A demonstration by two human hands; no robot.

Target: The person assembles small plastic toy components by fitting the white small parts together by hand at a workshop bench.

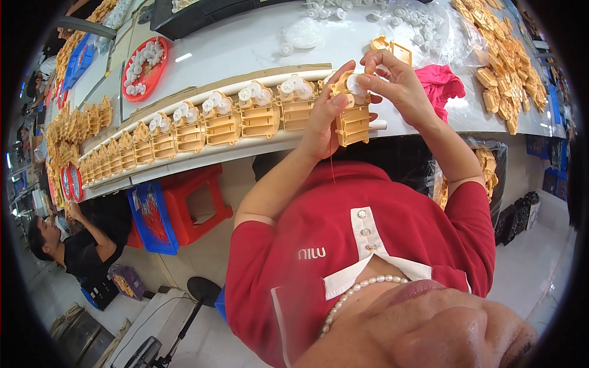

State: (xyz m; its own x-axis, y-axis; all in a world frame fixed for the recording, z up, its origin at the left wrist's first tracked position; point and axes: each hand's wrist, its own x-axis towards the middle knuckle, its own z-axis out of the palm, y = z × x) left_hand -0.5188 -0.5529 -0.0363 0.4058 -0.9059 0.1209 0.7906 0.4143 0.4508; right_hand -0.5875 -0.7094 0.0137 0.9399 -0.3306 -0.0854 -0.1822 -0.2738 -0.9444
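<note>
A yellow plastic housing (353,127) with box-like compartments is gripped upright in my left hand (320,122), fingers and thumb wrapped round its side. At its top, my right hand (397,84) pinches a white plastic gear (354,84) between thumb and fingers, against the housing. Whether the gear is fully seated cannot be seen. A thin red wire (333,164) hangs below the housing. To the left, a long row of similar housings (259,121) stands along a white rail, the nearer ones carrying white gears (254,92).
Loose white parts (417,23) lie at the table's far side, near a pink cloth (440,89) and a pile of yellow housings (506,67). A red tray (147,69) holds white parts. Below stand a red stool (195,196) and blue crate (153,218). Another person (80,242) sits at far left.
</note>
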